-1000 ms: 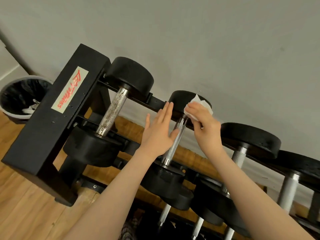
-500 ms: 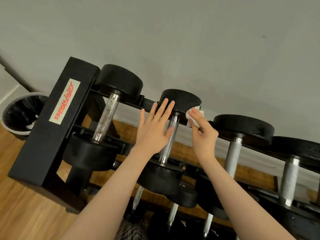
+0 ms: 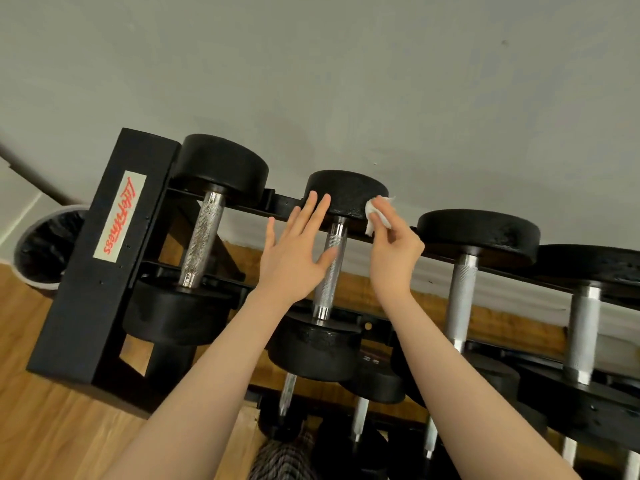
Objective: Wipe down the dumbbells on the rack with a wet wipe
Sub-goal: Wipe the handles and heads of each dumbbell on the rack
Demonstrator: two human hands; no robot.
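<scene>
We pinch the wet wipe point(image 3: 373, 216) in our right hand point(image 3: 393, 252) against the dumbbell point(image 3: 332, 271) head at the rack point(image 3: 90, 282) top's back rail, left hand point(image 3: 294, 258) flat and wide on the handle, so a hard rub could roll it.

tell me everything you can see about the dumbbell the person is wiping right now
The dumbbell lies second from the left on the top shelf of the black rack, handle pointing from the wall toward the person. It has two round, matte black heads that look like rubber and a silvery, knurled metal handle. The left hand rests flat, fingers straight, against the handle and far head. The right hand pinches a white wipe against the far head's right side.
</scene>
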